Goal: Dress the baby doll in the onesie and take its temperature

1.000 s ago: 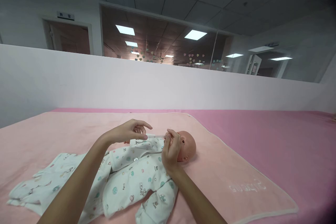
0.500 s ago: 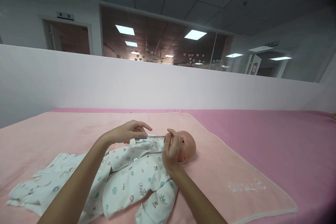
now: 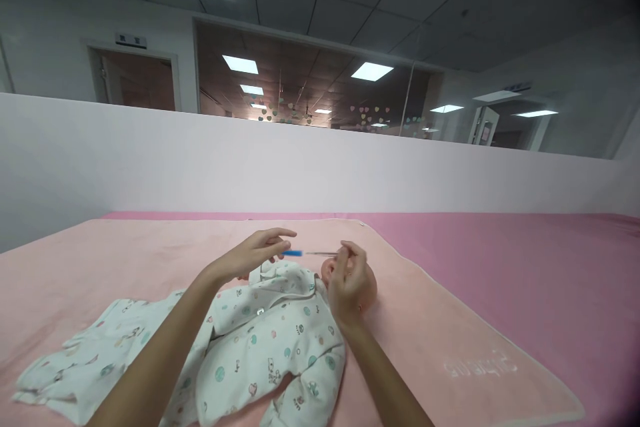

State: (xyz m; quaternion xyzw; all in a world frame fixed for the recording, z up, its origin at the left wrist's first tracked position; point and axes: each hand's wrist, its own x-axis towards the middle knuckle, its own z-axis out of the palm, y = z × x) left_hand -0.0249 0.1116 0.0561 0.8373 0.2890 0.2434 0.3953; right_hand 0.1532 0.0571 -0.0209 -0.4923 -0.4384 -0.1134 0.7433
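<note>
So compared to a second ago, both hands have lifted a bit and the thin stick between them has slid out toward the left, so its blue end now shows. The right hand has drifted up over the doll's face and hides most of it.

Right now the left hand (image 3: 257, 252) pinches the blue end of the thermometer-like stick (image 3: 311, 253) between thumb and fingertips, other fingers loosely curled. The right hand (image 3: 349, 278) pinches the other, thin clear end, with the stick held level just above the doll.

Count-wise: one stick, one baby doll (image 3: 369, 283) lying on its back with its head to the right, dressed in one white printed romper (image 3: 270, 333). There's one more loose white printed garment (image 3: 85, 367) spread out on the left, touching the romper. All of it sits on one peach towel (image 3: 450, 327) with embroidered lettering near its right corner, laid over the pink surface (image 3: 525, 260). One white partition wall (image 3: 200, 160) runs behind.
</note>
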